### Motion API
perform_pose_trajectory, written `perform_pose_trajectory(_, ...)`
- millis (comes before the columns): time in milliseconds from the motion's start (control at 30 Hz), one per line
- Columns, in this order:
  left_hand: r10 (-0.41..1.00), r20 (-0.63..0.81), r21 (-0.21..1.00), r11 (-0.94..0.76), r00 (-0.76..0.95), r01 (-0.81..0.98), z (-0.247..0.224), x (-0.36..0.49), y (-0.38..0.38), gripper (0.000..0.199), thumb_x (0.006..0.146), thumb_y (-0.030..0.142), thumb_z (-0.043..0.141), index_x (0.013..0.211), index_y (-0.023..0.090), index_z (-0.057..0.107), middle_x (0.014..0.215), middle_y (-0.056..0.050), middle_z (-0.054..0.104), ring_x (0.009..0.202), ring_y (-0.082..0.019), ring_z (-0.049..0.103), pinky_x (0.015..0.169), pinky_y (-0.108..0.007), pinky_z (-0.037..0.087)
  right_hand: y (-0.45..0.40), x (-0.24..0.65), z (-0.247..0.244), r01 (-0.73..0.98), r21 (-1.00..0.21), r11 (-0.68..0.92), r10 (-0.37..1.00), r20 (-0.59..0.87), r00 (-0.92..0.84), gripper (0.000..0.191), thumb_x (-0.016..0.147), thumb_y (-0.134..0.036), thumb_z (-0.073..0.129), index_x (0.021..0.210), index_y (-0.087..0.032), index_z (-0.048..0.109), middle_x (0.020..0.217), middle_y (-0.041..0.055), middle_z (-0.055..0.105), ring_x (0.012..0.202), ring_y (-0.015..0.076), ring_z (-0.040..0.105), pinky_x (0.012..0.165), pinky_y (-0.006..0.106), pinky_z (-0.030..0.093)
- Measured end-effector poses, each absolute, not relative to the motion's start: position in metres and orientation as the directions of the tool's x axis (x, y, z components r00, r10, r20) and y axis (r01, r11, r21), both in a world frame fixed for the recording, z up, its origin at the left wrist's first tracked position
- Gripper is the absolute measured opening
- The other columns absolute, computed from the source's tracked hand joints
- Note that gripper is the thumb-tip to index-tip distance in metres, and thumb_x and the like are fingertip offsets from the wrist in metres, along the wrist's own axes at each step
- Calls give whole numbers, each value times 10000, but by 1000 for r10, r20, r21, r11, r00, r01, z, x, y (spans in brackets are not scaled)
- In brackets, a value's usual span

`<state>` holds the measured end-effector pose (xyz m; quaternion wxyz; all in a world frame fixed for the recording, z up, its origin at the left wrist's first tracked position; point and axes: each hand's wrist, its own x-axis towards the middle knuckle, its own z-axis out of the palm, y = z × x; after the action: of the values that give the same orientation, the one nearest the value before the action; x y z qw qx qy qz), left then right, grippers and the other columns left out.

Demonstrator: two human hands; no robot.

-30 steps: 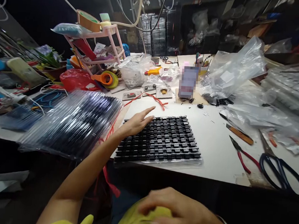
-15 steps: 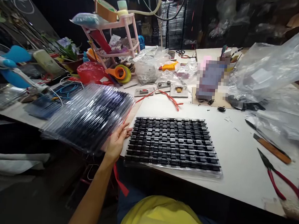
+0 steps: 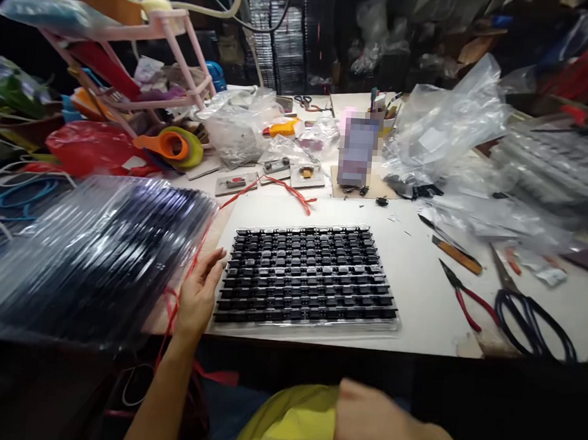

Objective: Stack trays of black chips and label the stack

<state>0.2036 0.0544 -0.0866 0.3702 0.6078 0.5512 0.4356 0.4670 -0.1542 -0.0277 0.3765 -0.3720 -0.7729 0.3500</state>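
A clear plastic tray (image 3: 308, 274) with rows of black parts lies on the white table in front of me. At its left edge is my left hand (image 3: 201, 284), its fingers stretched out and resting by the rim, not wrapped round it. My right hand (image 3: 376, 417) is low in front of my yellow shirt, smeared by motion, its fingers not readable. Left of my left hand stands a leaning stack of clear trays (image 3: 97, 254) with dark contents. Red plastic string (image 3: 174, 305) hangs between that stack and my left hand.
On the right lie red-handled pliers (image 3: 468, 302), an orange-handled knife (image 3: 456, 254) and large scissors (image 3: 527, 314). Crumpled clear bags (image 3: 444, 116) fill the back right. A pink rack (image 3: 179, 60) stands at the back left, near an orange tape roll (image 3: 171, 147).
The view has turned to the right, so scissors now show. My right hand has come into view at the bottom. My left hand stays beside the tray's left edge.
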Motion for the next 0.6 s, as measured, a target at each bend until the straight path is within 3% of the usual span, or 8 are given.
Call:
perform_pose_trajectory(100, 990, 138, 932, -135, 15, 338, -89, 204, 53, 450, 845, 461, 557, 1217, 208, 575, 1209, -93, 622, 1126, -243, 564, 1023, -400, 382, -139, 492, -38, 477, -826, 302, 934, 356, 24, 91, 917, -175, 485, 939, -203, 569, 830, 37, 594, 790, 170, 571, 725, 316, 468)
perform_pose_trajectory(200, 991, 135, 944, -133, 15, 301, -92, 205, 53, 464, 851, 466, 548, 1234, 205, 555, 1189, -90, 639, 1149, -243, 553, 1031, -406, 382, -121, 524, -56, 535, -844, -24, 823, 288, 491, 103, 909, -267, 509, 932, -210, 591, 845, 39, 624, 805, 185, 600, 703, 297, 471)
perform_pose_trajectory(267, 990, 138, 939, -131, -1, 317, -94, 205, 53, 462, 854, 475, 538, 1231, 208, 556, 1167, -80, 652, 1146, -245, 556, 1025, -406, 392, -112, 539, -69, 496, -861, -113, 809, 211, 549, 188, 912, -326, 489, 1000, -202, 599, 928, 64, 656, 877, 204, 628, 745, 316, 493)
perform_pose_trajectory(400, 985, 168, 897, -142, -27, 419, -94, 206, 54, 430, 862, 475, 521, 1199, 215, 576, 1092, -60, 682, 1089, -240, 591, 996, -389, 420, -101, 549, -82, 473, -875, -98, 861, 164, 482, 276, 919, -346, 456, 1112, -193, 580, 1053, 95, 669, 999, 223, 628, 895, 387, 483)
perform_pose_trajectory(600, 981, 190, 780, -180, 47, 600, -84, 206, 57, 430, 888, 474, 474, 1233, 234, 561, 1123, -64, 668, 1127, -242, 571, 1032, -383, 368, -94, 549, -88, 482, -869, -116, 843, 171, 510, 286, 907, -364, 472, 1104, -198, 595, 1045, 90, 678, 985, 227, 633, 904, 399, 485)
